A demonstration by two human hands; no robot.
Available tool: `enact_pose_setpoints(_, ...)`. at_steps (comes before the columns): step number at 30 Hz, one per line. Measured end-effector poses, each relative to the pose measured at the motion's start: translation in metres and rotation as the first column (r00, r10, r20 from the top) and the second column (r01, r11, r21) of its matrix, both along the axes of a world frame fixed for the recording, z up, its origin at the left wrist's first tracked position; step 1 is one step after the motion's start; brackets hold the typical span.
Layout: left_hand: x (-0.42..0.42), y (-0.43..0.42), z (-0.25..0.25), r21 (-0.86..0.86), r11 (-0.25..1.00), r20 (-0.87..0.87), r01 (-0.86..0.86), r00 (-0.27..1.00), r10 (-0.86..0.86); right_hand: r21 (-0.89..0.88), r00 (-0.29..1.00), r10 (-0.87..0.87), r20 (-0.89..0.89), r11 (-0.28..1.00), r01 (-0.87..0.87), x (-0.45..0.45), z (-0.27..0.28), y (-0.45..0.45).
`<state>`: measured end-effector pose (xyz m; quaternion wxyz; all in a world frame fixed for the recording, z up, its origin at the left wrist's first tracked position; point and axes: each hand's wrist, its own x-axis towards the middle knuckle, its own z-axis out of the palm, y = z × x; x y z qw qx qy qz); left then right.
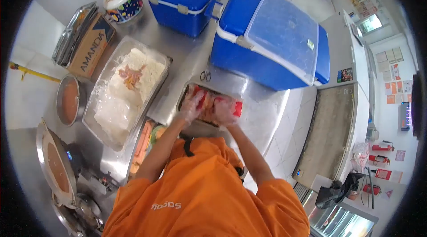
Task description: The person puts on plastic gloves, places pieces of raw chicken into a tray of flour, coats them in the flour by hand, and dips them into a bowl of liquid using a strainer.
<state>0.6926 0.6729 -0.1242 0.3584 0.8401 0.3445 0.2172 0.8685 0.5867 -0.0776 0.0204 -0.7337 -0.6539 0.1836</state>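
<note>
A shallow metal tray [211,87] lies on the steel table in front of my body, with reddish pieces of food [207,111] and red packaging [239,109] in it. My left hand [192,107], in a clear plastic glove, is at the tray's left side against a red piece. At its right side my right hand [225,111], gloved too, rests on the red packaging. The fingers of both hands are too small and blurred to make out. A large plastic tub [165,65] of white flour, with strips of food on top, stands to the left.
Two blue coolers [180,14] [249,61] stand behind the tray. A cardboard box [91,45], a patterned round container [124,8] and a metal bowl [70,99] of brownish liquid are at the left. Orange and green packs [143,143] lie near my left arm.
</note>
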Motion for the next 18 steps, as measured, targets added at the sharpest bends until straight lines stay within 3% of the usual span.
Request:
enact_pose_setpoints(1, 0.003, 0.002, -0.002, 0.018, 1.000, 0.023, -0.014, 1.000, 0.014, 0.121, 1.000, 0.004, 0.013, 0.993, -0.006, 0.001, -0.044, -0.010)
enact_pose_setpoints(3, 0.007, -0.002, 0.008, 0.073, 0.996, 0.051, -0.055, 0.997, 0.052, 0.072, 0.998, 0.050, 0.047, 0.996, -0.053, -0.006, 0.005, -0.010)
enact_pose_setpoints(5, 0.008, -0.009, 0.026, 0.104, 0.990, 0.056, -0.099, 0.994, 0.093, 0.091, 0.983, 0.185, 0.009, 0.979, -0.185, 0.012, -0.092, -0.011)
enact_pose_setpoints(6, 0.011, -0.008, 0.030, 0.105, 0.988, 0.059, -0.114, 0.992, 0.108, 0.076, 0.982, 0.185, 0.037, 0.979, -0.187, 0.018, -0.090, -0.004)
enact_pose_setpoints(8, 0.008, -0.007, 0.028, 0.017, 0.993, 0.058, -0.114, 0.992, 0.113, 0.030, 0.981, 0.180, 0.069, 0.983, -0.183, 0.019, -0.082, 0.000)
enact_pose_setpoints(11, 0.005, -0.003, 0.019, -0.169, 0.981, 0.096, -0.097, 0.989, 0.114, -0.129, 0.992, 0.124, -0.032, 0.984, -0.127, 0.020, -0.070, 0.015)
enact_pose_setpoints(14, 0.003, -0.001, 0.029, -0.471, 0.882, 0.151, -0.022, 0.983, 0.105, 0.021, 0.964, 0.249, 0.094, 0.967, -0.252, 0.026, -0.091, 0.006)
enact_pose_setpoints(16, 0.002, -0.002, 0.015, -0.640, 0.769, 0.251, -0.013, 0.941, 0.226, 0.110, 0.984, 0.177, 0.017, 0.978, -0.178, 0.015, -0.049, 0.000)
enact_pose_setpoints(18, 0.003, -0.002, -0.009, -0.571, 0.820, 0.259, -0.031, 0.942, 0.216, 0.091, 0.990, 0.140, -0.023, 0.986, -0.137, 0.012, -0.042, 0.002)
